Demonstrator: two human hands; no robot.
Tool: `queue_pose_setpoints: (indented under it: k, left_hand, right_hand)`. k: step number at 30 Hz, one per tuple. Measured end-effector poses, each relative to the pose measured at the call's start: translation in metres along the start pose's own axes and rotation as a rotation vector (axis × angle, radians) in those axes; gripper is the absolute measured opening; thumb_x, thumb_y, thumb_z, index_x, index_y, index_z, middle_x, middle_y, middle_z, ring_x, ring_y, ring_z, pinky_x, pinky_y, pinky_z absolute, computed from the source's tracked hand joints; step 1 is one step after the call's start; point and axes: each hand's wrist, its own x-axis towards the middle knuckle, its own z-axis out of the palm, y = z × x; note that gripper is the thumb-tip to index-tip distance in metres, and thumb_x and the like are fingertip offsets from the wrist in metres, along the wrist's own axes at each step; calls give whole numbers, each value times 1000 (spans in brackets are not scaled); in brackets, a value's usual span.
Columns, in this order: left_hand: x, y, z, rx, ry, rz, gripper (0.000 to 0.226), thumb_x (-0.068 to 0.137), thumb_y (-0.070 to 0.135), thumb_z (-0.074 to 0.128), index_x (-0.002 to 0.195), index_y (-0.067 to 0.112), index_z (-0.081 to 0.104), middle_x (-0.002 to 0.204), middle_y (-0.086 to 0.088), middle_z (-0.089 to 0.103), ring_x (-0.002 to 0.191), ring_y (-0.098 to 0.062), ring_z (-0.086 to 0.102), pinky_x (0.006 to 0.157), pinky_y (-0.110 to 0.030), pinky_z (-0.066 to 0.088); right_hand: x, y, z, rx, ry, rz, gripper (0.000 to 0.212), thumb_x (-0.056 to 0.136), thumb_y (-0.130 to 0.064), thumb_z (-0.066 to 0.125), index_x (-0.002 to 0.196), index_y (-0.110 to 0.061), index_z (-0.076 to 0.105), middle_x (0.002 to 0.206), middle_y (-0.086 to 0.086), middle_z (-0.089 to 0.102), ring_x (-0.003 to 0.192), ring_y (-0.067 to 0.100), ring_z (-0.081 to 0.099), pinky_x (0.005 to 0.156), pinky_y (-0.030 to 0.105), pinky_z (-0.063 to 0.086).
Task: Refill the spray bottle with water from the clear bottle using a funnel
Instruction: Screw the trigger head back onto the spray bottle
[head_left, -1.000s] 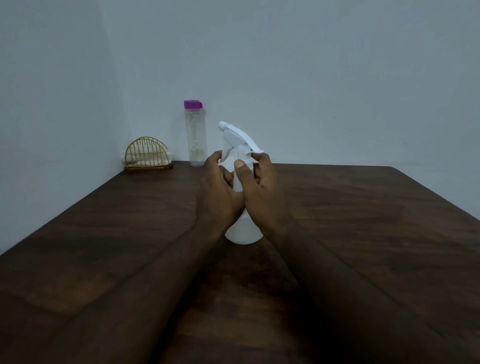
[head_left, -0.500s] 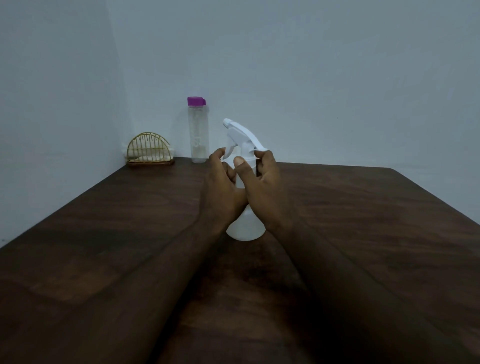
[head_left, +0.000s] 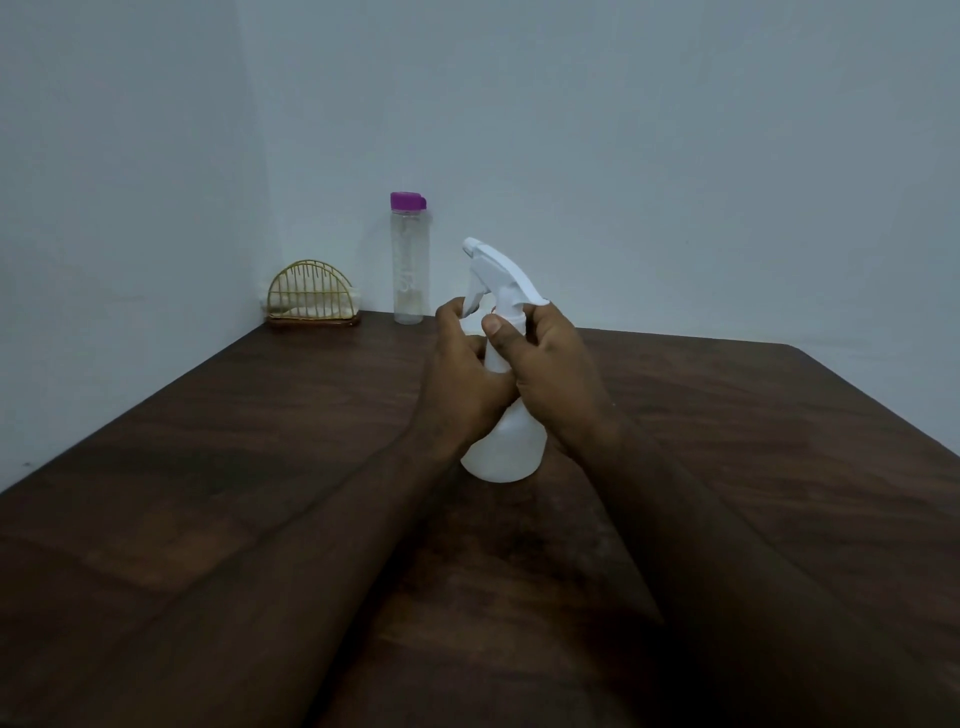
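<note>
Head view: we log the spray bottle (head_left: 503, 447) upright mid-surface (head_left: 218, 467), our left hand (head_left: 464, 387) grasping its body, right hand (head_left: 553, 374) pinching its collar; clear bottle (head_left: 409, 260) capped, well behind; no funnel visible; risk: twisting could tip it.

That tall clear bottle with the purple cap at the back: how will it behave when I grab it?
The clear bottle is tall and narrow on a small base, so it probably tips if nudged high. Its smooth wall may be slippery. It looks mostly empty, so likely light, though the dim picture leaves the water level unclear.
</note>
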Motion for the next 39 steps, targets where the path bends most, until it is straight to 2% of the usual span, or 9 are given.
queue_pose_setpoints:
  k: [4,6,10,14,18,22,26,31,39]
  left_hand:
    - [-2,5,1,15,42,2,72,82,30,72,137,11,31,89,12,62,88,-8,65,79,-39,56]
    - [-2,6,0,10,36,-3,71,83,30,71,138,9,30,91,12,62,92,-10,64,81,-39,55]
    - [-2,4,-2,11,5,6,77,80,31,74,139,12,29,100,5,67,94,-12,66,81,-41,56]
    - [-4,4,-1,-33,-36,-24,78,80,29,75,140,16,26,88,11,67,83,0,64,70,-25,53]
    - [-3,1,-1,-77,-58,-53,83,81,26,75,143,15,22,95,3,70,86,-4,67,68,-22,51]
    - [-1,1,1,-72,-21,-51,78,82,26,74,140,11,25,88,10,68,88,-7,68,75,-32,55]
    - [-1,1,0,-52,2,-26,72,83,28,73,137,9,29,97,6,66,91,-8,64,74,-26,53]
    - [-2,5,-1,-42,0,-36,66,87,26,69,138,8,30,89,13,61,91,-8,62,73,-23,49]
    - [-10,1,-5,-114,-58,-42,80,82,30,72,144,19,22,97,13,65,94,-7,65,85,-40,54]
  right_hand:
    - [-3,-1,9,23,120,-21,20,95,-29,62,111,-18,54,97,-4,67,87,7,67,72,21,55]
    - [-4,0,14,19,169,-25,19,94,-29,63,108,-21,53,95,-8,65,84,4,65,68,16,52]
    - [-8,2,13,28,168,-53,12,95,-30,62,103,-27,54,98,-6,68,89,6,68,77,23,56]
    - [-11,1,5,30,31,-42,23,100,-35,52,118,-21,57,106,0,71,98,11,69,88,29,55]
    - [-9,0,4,30,38,-22,24,99,-31,54,118,-18,61,105,0,73,99,13,69,95,41,54]
    - [-8,-1,9,31,97,-16,21,98,-27,57,115,-16,61,100,-1,72,94,13,70,88,36,57]
    - [-8,0,16,33,191,-23,15,97,-26,60,108,-17,57,95,-4,68,88,8,67,75,23,56]
    - [-9,1,25,-12,283,-10,21,95,-30,62,109,-16,55,98,-2,65,91,13,66,82,37,57]
    - [-14,-1,15,44,81,-24,11,100,-28,54,110,-26,56,102,-1,70,97,11,68,89,33,55]
